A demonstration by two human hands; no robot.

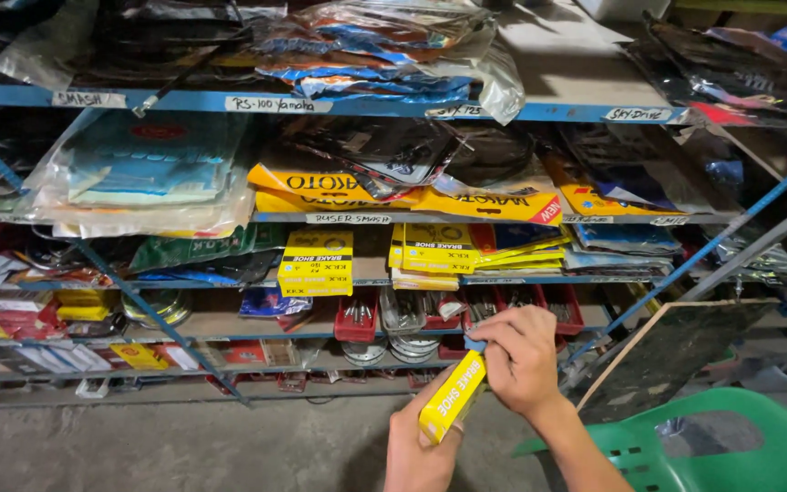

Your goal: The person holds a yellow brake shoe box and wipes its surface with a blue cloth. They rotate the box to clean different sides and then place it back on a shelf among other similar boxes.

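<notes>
A narrow yellow box with red print is held up in front of a blue metal shelving unit. My left hand grips its lower end from below. My right hand pinches the box's upper end, fingers closed over the top flap. Behind the hands, on a lower shelf, stand red bins with metal parts, and similar yellow boxes lie on the shelf above them.
Bagged cables and packaged parts fill the upper shelves. A green plastic chair stands at the lower right, with a dark board leaning beside it. A diagonal blue brace crosses the left side. Concrete floor lies below.
</notes>
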